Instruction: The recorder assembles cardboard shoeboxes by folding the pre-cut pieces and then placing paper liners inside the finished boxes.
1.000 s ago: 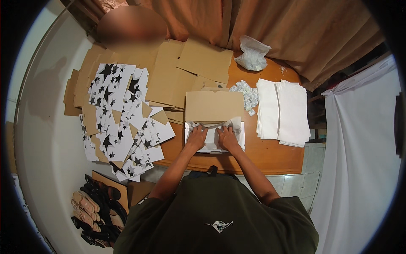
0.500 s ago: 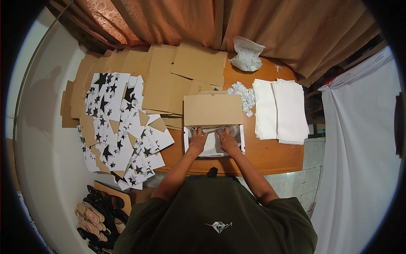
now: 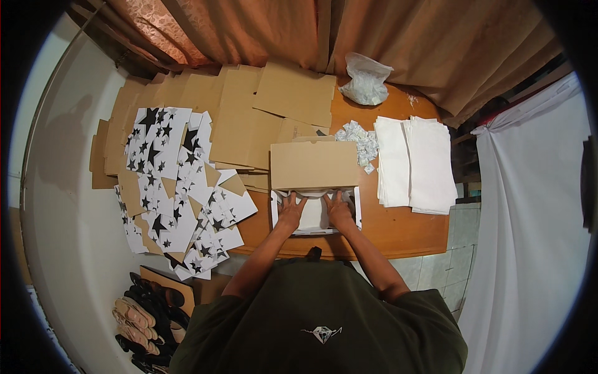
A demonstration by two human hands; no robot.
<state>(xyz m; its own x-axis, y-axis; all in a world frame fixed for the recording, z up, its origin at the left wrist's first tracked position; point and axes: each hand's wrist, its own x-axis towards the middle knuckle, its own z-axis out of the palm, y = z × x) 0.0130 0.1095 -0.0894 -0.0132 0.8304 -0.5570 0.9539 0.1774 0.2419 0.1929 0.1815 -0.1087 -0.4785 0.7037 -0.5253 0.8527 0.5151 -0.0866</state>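
A cardboard box [image 3: 316, 231] stands before me on the table, white outside, with its brown lid [image 3: 314, 165] raised at the back. White paper [image 3: 316, 212] lines the inside. My left hand [image 3: 290, 212] reaches into the left part of the box with its fingers spread on the paper. On the right side, my right hand [image 3: 338, 212] rests in the same way, fingers apart and pointing toward the back wall. Neither hand grips anything that I can see. The fingertips are partly hidden near the lid's fold.
Small white packets [image 3: 359, 142] lie by the lid, below a clear plastic bag [image 3: 366, 81]. White paper sheets [image 3: 414, 163] are stacked at right. Flat brown cardboard [image 3: 240, 118] and star-printed pieces [image 3: 163, 187] cover the table's left. Shoes [image 3: 142, 318] sit at lower left.
Both hands stay inside the box and have shifted only slightly on the paper, the fingers a little more spread. The box and lid look nearly the same.
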